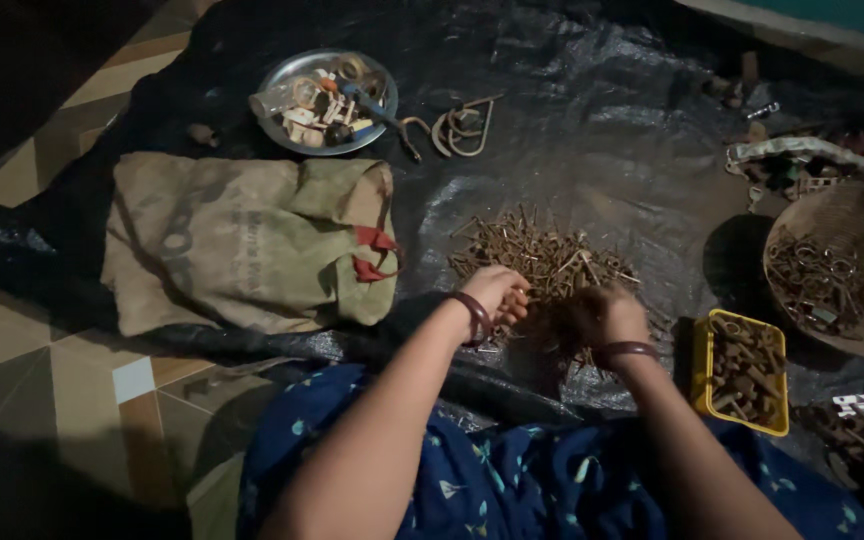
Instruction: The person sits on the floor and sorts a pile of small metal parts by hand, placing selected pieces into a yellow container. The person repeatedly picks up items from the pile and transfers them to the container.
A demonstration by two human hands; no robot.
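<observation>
Left hand (497, 290) and right hand (604, 312), both curled with fingers grasping into a pile of rusty bolts (552, 265) at frame centre, on black plastic sheeting (592, 120). Burlap sack (242, 240) left; yellow tray (742, 370) lower right.

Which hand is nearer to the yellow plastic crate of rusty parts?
Right hand: it is beside the yellow plastic crate, up-left of it. Left hand is farther left.

Your left hand (495, 292) and right hand (604, 312) bury their fingertips in the pile of rusty pieces (544, 262), so their grip stays unclear. At three o'clock, the woven basket (857, 215) runs off the edge.
</observation>
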